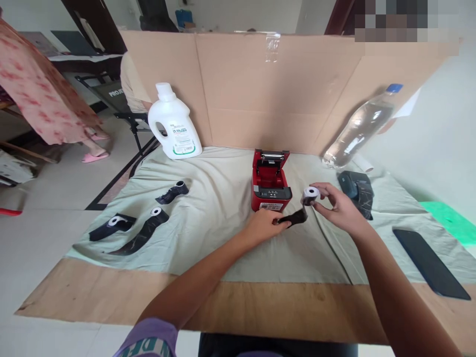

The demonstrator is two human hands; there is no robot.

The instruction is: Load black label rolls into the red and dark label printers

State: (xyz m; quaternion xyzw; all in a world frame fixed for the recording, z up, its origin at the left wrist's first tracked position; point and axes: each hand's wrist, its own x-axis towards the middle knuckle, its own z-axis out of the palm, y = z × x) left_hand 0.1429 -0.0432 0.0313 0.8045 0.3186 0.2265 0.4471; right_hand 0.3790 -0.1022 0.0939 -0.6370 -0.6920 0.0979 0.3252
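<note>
My right hand pinches a small paper roll with a white rim and a hollow core, to the right of the printer. A black-faced strip hangs unrolled from it, and its loose end is held between the fingers of my left hand. Just behind my left hand stands a small red and black receipt printer. Its lid is raised, and the red inside shows. My left hand partly covers the printer's lower front.
Several black-faced paper rolls lie at left on the cloth. A white detergent bottle stands behind them, before a cardboard screen. At right are a clear blue-capped bottle, a dark device and a phone. People are at left.
</note>
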